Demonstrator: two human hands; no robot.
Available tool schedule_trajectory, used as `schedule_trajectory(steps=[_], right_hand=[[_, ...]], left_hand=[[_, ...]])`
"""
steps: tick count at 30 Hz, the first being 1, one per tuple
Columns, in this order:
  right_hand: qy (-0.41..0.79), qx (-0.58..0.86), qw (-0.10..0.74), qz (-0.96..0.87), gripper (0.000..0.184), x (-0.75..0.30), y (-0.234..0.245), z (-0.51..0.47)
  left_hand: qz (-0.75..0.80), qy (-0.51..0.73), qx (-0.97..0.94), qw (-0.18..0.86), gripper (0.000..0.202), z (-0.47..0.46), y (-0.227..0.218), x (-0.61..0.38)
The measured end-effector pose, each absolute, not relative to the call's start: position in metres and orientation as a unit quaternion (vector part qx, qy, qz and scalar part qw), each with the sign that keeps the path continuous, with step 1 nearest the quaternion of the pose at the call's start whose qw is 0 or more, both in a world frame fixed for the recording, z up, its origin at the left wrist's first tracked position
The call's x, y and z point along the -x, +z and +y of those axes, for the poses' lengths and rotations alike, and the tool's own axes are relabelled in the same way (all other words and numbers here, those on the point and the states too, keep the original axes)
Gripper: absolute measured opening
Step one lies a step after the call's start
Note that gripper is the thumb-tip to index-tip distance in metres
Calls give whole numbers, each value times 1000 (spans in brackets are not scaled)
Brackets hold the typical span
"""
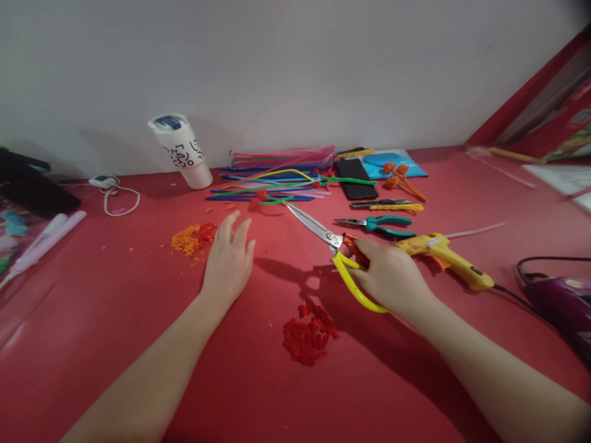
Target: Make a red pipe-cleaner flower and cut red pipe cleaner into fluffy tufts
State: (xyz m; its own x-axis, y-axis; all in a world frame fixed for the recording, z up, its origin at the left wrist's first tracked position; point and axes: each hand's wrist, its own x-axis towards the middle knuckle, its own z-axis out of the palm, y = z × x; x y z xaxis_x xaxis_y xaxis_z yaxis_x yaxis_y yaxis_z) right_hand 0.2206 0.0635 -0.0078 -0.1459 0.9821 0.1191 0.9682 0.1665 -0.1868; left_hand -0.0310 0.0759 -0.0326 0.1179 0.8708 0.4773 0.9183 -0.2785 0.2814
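My right hand (388, 271) grips a pair of scissors (314, 225) with one red and one yellow handle; the closed-looking blades point up and left. Fingers apart and holding nothing, my left hand (229, 255) is over the red table, beside a small heap of orange and red bits (189, 239). Short red pieces (309, 335) lie in a loose pile below the scissors. Just beyond the blade tip are pipe cleaners (272, 178) in several colours, some with small red fuzzy heads (261, 195).
Pliers (378, 225), a utility knife (388, 205), a black phone (356, 178) and a yellow glue gun (447, 258) with its cord lie to the right. Orange fuzzy stems (399, 178) rest by a blue packet (392, 163). A white tumbler (184, 151) stands near the wall, left of it a white cable (111, 189).
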Motion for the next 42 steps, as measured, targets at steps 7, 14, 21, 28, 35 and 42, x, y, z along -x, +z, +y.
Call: schedule_trajectory(steps=[7, 14, 21, 28, 35, 42], right_hand=[[62, 654, 84, -749, 22, -216, -6, 62], [71, 644, 82, -757, 21, -214, -7, 60], [113, 642, 96, -752, 18, -212, -6, 57], [200, 611, 132, -755, 18, -211, -7, 54], [362, 549, 175, -733, 26, -201, -5, 45], [430, 529, 178, -709, 27, -187, -7, 35]], left_hand=[[-465, -327, 817, -97, 26, 57, -18, 15], [-324, -148, 894, -271, 23, 39, -5, -2], [-341, -124, 890, -275, 13, 40, -10, -7], [-368, -140, 846, -359, 16, 40, -8, -7], [-478, -177, 715, -478, 12, 39, -8, -10], [-493, -218, 655, -530, 16, 35, -10, -17]])
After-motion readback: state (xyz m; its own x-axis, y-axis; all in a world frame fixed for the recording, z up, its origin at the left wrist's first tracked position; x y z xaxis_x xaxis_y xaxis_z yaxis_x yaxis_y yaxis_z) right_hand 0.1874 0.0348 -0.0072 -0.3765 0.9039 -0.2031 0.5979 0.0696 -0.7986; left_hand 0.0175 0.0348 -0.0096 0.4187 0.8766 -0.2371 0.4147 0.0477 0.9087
